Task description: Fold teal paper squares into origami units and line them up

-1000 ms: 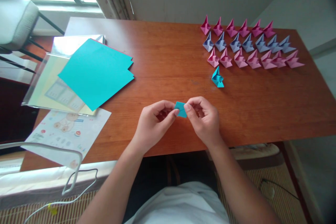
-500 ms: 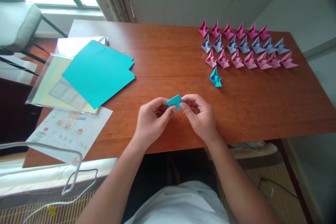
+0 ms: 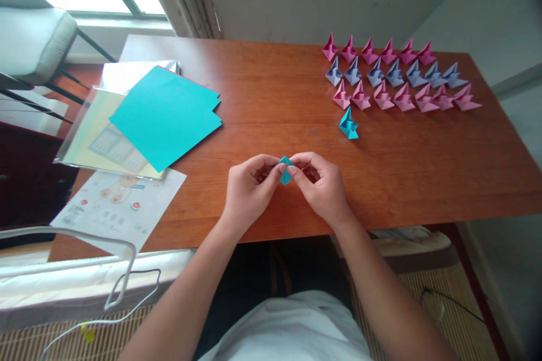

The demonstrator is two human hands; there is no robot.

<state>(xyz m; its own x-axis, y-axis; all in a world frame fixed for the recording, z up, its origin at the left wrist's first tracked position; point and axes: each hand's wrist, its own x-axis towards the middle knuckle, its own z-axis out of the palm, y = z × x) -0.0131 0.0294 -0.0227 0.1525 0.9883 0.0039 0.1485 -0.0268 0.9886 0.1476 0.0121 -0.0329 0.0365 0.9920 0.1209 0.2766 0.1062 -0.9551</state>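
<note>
A small folded piece of turquoise origami paper point(image 3: 285, 176) is pinched between my two hands, just above the front part of the table. My left hand point(image 3: 252, 186) grips its left edge between thumb and fingers. On the opposite edge, my right hand point(image 3: 320, 183) holds it the same way, thumb on top. The fingers partly cover the paper, which shows as a narrow diamond. Beyond my right hand stands a finished turquoise origami figure point(image 3: 349, 124) with a pointed tip.
Rows of origami figures in dark pink point(image 3: 388, 52), lilac point(image 3: 394, 73) and light pink point(image 3: 383, 96) stand at the back right of the wooden table point(image 3: 262, 90). Turquoise sheets point(image 3: 167, 118) lie at left over a plastic sleeve point(image 3: 76, 124), near a printed sheet point(image 3: 122, 214).
The folded turquoise paper has turned from a wider slanted shape to a narrow upright diamond. My hands have drawn slightly closer together, and the view has shifted a little.
</note>
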